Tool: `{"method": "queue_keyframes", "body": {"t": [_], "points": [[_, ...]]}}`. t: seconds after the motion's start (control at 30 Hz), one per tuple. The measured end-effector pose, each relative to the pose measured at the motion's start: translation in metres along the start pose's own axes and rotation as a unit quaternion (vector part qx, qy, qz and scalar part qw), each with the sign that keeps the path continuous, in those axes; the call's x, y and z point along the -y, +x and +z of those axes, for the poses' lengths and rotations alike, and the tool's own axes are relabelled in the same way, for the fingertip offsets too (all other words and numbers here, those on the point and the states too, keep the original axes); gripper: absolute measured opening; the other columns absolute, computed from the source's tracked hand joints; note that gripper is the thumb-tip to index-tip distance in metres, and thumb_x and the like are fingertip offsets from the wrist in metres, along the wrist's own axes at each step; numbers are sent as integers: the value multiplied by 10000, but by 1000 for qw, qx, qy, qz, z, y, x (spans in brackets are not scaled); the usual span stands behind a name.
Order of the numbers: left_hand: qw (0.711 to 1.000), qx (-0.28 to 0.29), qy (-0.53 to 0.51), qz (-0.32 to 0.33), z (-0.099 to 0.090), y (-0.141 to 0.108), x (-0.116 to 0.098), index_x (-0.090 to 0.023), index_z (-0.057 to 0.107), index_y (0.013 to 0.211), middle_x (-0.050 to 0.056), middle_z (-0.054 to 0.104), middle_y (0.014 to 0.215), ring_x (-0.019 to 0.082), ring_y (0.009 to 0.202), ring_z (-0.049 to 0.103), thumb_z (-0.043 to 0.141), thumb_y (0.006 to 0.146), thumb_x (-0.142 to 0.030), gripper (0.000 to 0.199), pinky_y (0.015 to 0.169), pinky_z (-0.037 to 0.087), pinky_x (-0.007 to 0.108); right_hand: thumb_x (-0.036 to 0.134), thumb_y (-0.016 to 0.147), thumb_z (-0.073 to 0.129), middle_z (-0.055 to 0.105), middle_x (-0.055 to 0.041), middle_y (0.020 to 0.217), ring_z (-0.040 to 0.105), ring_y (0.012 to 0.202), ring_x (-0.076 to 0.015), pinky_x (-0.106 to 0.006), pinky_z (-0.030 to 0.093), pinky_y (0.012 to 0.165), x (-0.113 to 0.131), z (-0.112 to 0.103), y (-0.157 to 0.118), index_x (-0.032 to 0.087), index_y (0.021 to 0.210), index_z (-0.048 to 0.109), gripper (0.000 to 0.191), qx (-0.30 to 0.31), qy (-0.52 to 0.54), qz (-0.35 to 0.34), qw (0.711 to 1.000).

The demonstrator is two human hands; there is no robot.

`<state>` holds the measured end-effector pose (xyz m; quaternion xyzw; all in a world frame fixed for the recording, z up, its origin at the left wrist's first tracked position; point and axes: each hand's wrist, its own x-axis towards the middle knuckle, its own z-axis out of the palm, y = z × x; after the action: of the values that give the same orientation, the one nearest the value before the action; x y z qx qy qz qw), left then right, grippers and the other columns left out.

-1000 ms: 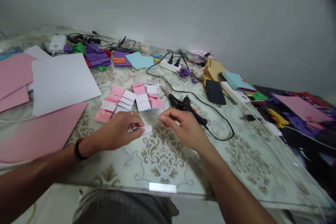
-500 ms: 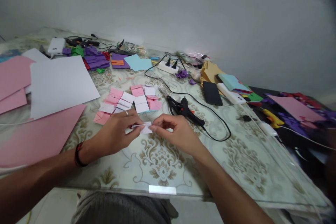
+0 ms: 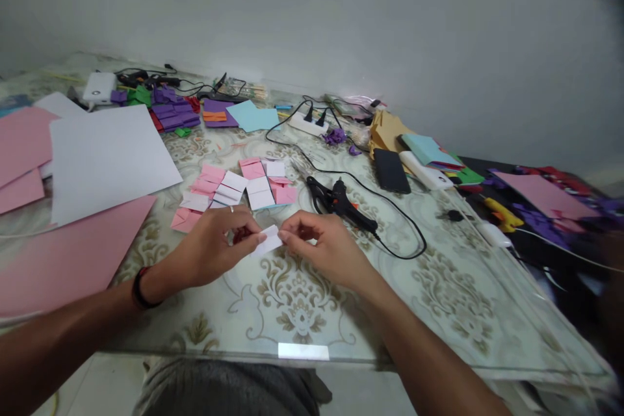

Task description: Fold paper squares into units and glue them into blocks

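White paper piece lies between your hands, over the desk, nearer its front edge than its back; the fingers of your left hand pinch its left part, those of your right hand its right corner. Its long axis runs sideways, right end slanting toward the back edge

I see bare tabletop I could cross, near side and right of the glue gun. The right hand blocks me just in front of it, folded papers to its left, a looping cable to its right; behind it, a power strip, and behind-right, a phone.
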<state>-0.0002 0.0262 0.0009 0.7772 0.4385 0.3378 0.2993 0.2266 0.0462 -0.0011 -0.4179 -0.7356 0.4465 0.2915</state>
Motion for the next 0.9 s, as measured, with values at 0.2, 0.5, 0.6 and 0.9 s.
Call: {"method": "queue_keyframes", "body": {"t": [0.2, 0.5, 0.6, 0.9], "points": [[999, -13, -36, -25, -4, -1, 1, -181, 679, 772, -4, 655, 747, 128, 697, 591, 639, 955, -276, 210, 657, 441, 261, 439, 972, 599, 512, 45, 688, 566, 626, -132, -290, 560, 661, -4, -9, 2, 226, 852, 525, 255, -48, 158, 11, 986], [998, -30, -53, -9, -3, 0, 5, -191, 735, 853, 20, 698, 820, 146, 767, 627, 643, 966, -275, 168, 703, 471, 278, 509, 1051, 482, 415, 29, 704, 479, 627, -141, -314, 555, 662, -10, -9, 1, 231, 739, 454, 419, -41, 183, -42, 981], [998, -23, -49, -11, -3, 1, 4, -190, 746, 891, 23, 703, 839, 145, 766, 635, 621, 969, -256, 161, 691, 474, 276, 508, 1046, 506, 457, 32, 669, 549, 619, -138, -302, 512, 663, -11, -10, 2, 218, 715, 480, 440, -42, 131, -46, 989], [997, -15, -58, -48, -2, 0, 5, -208, 766, 1082, 47, 752, 996, 180, 888, 704, 617, 946, -270, 212, 772, 561, 294, 407, 996, 615, 575, 20, 782, 602, 684, -135, -282, 476, 691, -10, -13, 2, 204, 917, 593, 219, -69, 93, -10, 993]]}}
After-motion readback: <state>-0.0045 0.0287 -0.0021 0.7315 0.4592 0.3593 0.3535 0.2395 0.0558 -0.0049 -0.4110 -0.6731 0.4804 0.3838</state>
